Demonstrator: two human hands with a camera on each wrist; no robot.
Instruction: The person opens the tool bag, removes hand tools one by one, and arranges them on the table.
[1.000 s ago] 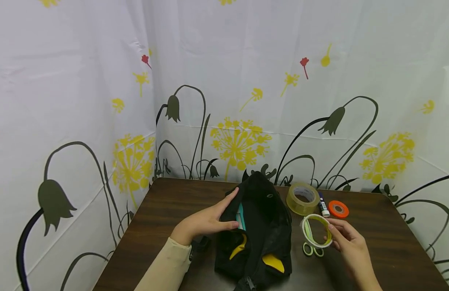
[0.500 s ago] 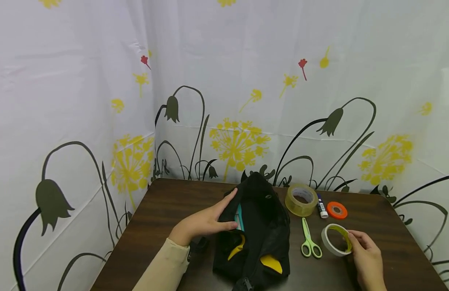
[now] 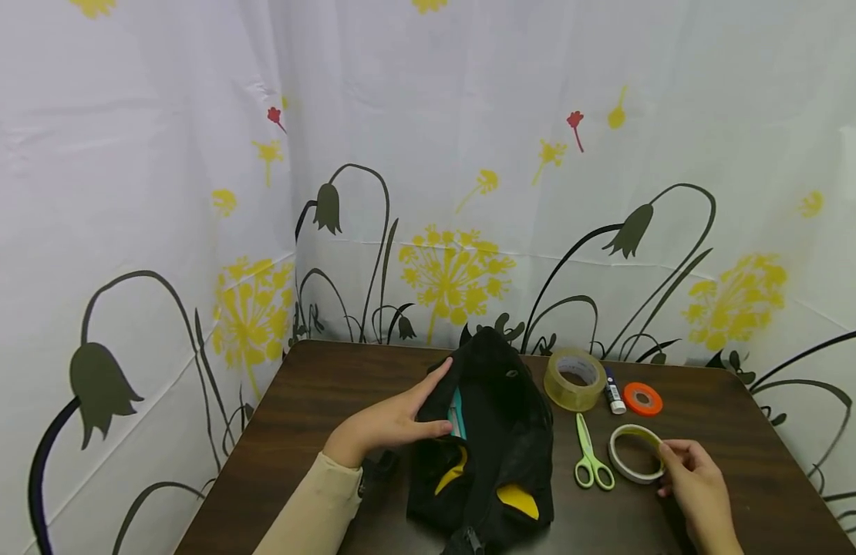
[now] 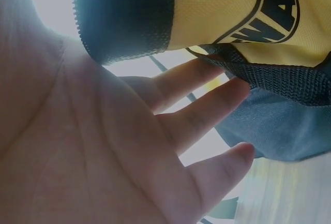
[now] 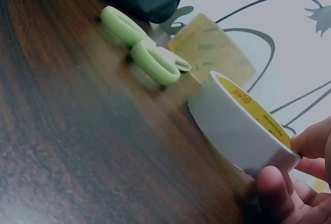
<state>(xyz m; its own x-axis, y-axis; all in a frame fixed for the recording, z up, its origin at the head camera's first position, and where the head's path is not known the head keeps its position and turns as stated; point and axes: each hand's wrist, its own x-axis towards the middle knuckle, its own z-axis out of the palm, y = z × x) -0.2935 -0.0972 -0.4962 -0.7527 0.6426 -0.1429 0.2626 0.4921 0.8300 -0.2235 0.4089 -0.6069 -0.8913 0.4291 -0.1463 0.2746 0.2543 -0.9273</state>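
Note:
My left hand point(image 3: 393, 420) grips the side of a black bag point(image 3: 497, 478) at its opening, thumb across the rim; in the left wrist view its other fingers point(image 4: 207, 115) reach the black webbing edge. Yellow patches and a teal item point(image 3: 457, 415) show at the bag. At the right, my right hand point(image 3: 699, 489) pinches the edge of a white roll of tape point(image 3: 636, 455) with a yellow inner core, low at the tabletop. In the right wrist view the tape roll point(image 5: 238, 131) tilts between thumb and fingers.
Light green scissors point(image 3: 590, 459) lie between bag and tape roll. Behind them are a wide clear packing tape roll point(image 3: 574, 381), a blue-and-white capped stick point(image 3: 614, 393) and an orange ring-shaped roll point(image 3: 643, 398). A patterned curtain point(image 3: 456, 116) hangs behind the dark wooden table point(image 3: 317, 401).
My right hand has carried the white tape roll from above the scissors to the right and lowered it toward the tabletop, uncovering the scissors. The left hand has stayed on the bag.

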